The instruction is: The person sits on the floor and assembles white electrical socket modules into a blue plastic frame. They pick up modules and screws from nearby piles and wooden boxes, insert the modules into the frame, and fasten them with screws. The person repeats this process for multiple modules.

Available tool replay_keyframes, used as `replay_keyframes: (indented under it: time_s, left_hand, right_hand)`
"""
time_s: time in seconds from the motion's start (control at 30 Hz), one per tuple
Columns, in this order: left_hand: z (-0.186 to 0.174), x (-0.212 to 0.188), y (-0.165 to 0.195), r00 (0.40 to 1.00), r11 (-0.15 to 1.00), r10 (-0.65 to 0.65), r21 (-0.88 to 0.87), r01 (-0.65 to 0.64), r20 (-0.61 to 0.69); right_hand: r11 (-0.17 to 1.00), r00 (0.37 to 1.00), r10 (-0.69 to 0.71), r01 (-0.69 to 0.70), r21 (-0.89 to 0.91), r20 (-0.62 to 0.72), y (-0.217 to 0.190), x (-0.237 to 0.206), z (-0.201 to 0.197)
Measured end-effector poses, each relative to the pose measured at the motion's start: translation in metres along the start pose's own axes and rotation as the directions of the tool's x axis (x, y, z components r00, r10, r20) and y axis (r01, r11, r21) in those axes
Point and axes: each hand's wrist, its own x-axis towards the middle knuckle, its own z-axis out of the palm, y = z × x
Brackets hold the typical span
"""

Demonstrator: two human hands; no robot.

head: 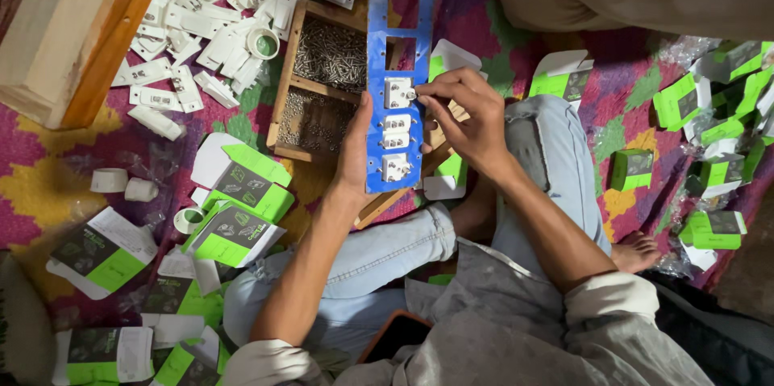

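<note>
A blue panel [400,47] fitted with white sockets [397,93] is seen over a rug [48,168] patterned in magenta, yellow and green, on which white loose switches [201,23], green-and-black cartons [242,184], a brown wooden tray [318,80] of grey screws and light-blue jeans [556,168] are shown.

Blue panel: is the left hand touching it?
Touching. The head view shows the left hand gripping the blue panel along its left edge, thumb lying against the panel beside the white sockets.
</note>
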Motion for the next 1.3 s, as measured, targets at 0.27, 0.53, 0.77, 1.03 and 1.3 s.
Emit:
replay_keyframes:
  time_s: [0.27, 0.53, 0.77, 1.03, 1.3]
  left_hand:
    - [0.005, -0.001, 0.002, 0.999, 0.998, 0.033, 0.055, -0.033, 0.000]
    - [0.006, 0.000, 0.003, 0.997, 0.979, 0.074, 0.190, -0.069, -0.021]
    - [0.003, -0.001, 0.001, 0.997, 0.984, 0.076, 0.164, -0.074, -0.011]
    - [0.002, 0.000, -0.002, 1.000, 0.992, 0.019, 0.127, -0.019, -0.006]
    - [0.002, -0.003, 0.005, 1.000, 1.000, -0.016, 0.022, 0.016, 0.010]
  right_hand:
    - [0.985, 0.993, -0.112, 0.105, -0.137, -0.046, -0.002, -0.001, 0.004]
    - [0.974, 0.986, -0.141, 0.122, -0.192, -0.089, 0.003, -0.002, 0.006]
    - [0.997, 0.991, -0.039, 0.031, -0.065, -0.126, 0.000, -0.004, 0.008]
    - [0.999, 0.986, 0.038, -0.035, 0.020, -0.161, 0.012, -0.010, 0.010]
    - [0.998, 0.995, 0.005, 0.002, 0.063, -0.104, 0.014, -0.009, 0.005]
